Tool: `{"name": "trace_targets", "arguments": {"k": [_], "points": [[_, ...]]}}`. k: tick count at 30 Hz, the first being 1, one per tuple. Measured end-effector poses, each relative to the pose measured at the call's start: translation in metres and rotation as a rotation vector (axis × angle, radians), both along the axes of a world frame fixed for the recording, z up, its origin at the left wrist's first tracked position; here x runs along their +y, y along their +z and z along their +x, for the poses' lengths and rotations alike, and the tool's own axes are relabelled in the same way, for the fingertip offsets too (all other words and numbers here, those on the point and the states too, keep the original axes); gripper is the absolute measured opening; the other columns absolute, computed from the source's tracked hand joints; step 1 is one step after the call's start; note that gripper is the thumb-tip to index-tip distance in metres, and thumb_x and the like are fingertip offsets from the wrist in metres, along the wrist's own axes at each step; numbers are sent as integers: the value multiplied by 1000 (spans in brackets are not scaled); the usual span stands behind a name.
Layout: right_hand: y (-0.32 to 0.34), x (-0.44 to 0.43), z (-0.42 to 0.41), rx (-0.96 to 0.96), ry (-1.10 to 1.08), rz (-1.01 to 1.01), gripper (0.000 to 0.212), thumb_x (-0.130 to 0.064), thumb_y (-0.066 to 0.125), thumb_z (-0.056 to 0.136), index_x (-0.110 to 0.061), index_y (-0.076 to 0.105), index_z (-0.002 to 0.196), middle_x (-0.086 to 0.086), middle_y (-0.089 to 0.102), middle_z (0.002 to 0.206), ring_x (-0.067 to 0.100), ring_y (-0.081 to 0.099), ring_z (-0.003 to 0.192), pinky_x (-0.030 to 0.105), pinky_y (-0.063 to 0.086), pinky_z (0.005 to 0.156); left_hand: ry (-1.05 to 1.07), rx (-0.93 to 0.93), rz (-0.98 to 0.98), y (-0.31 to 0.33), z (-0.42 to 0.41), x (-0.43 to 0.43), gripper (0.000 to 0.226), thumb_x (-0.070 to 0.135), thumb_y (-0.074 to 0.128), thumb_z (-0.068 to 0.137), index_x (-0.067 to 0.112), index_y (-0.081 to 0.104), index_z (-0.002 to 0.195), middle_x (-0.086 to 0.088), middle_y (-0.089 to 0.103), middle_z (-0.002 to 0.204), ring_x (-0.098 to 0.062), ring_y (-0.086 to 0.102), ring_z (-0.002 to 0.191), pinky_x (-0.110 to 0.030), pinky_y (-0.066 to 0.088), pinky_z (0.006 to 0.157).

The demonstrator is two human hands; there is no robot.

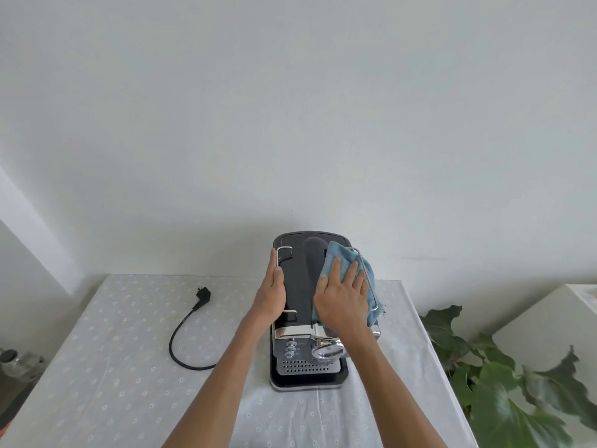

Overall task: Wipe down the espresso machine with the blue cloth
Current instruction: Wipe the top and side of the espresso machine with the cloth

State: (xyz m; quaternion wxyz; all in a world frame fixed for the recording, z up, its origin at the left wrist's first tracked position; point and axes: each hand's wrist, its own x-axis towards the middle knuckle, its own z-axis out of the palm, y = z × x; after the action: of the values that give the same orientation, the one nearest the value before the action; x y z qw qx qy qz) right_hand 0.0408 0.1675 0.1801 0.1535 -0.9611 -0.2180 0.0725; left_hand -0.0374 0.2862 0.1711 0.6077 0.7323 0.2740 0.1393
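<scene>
A plain pale grey-white wall (290,108) fills twelve o'clock. The counter (97,367), under a white dotted cloth, lies at six. A broad-leaved green plant (504,392) and white boxy cabinet (549,318) stand at four.

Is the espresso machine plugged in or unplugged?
Unplugged: the plug lies free on the table, its cord trailing toward the machine.

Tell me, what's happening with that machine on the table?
A person is wiping the top of the espresso machine. The right hand presses the blue cloth flat on the top's right side, while the left hand rests along the left edge, likely steadying it. The power cord lies loose on the table, its plug not in any socket.
</scene>
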Motion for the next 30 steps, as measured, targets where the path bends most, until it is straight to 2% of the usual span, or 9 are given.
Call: {"name": "trace_targets", "arguments": {"k": [7, 13, 19, 23, 26, 30], "points": [[1, 10, 7, 29, 150, 23, 60, -37, 18, 107, -27, -6, 161, 15, -9, 168, 43, -11, 152, 52, -2, 124, 8, -16, -14, 1, 2, 0, 50, 28, 13, 107, 30, 1, 155, 15, 2, 162, -1, 7, 147, -11, 4, 107], [2, 29, 13, -35, 262, 15, 57, -32, 25, 106, -30, 8, 161, 15, -8, 168, 47, -11, 151, 54, -1, 124, 13, -7, -12, -1, 3, 3, 50, 26, 14, 107, 29, 2, 155, 14, 3, 162, -1, 9, 146, -10, 5, 107], [4, -8, -8, -4, 379, 40, 51, -30, 25, 108, -39, 18, 158, 5, -13, 168, 40, -11, 153, 49, -2, 124, 24, -32, -36, -3, 1, 1, 49, 26, 13, 107, 29, 4, 155, 15, 4, 162, 1, 8, 145, -11, 6, 109], [8, -30, -22, -37, 388, -5, 52, -31, 23, 108, -39, 12, 159, 5, -16, 168, 36, -12, 154, 45, -3, 124, 10, -29, -48, -1, 3, -1, 49, 28, 13, 107, 30, 4, 155, 16, 4, 161, 4, 8, 144, -9, 6, 108], [8, -18, -19, -44, 360, -24, 53, -32, 23, 108, -38, 11, 159, 7, -17, 168, 39, -12, 154, 48, -2, 124, 11, -30, -64, 0, 3, 0, 49, 30, 13, 107, 31, 4, 155, 18, 4, 161, 11, 8, 136, -10, 5, 108], [3, 17, -1, -57, 274, -11, 53, -33, 24, 108, -34, 12, 160, 11, -13, 168, 42, -10, 153, 51, 2, 125, 2, -29, -81, 0, 3, 1, 49, 29, 13, 107, 30, 4, 155, 18, 3, 161, 10, 7, 139, -10, 4, 108]]}}
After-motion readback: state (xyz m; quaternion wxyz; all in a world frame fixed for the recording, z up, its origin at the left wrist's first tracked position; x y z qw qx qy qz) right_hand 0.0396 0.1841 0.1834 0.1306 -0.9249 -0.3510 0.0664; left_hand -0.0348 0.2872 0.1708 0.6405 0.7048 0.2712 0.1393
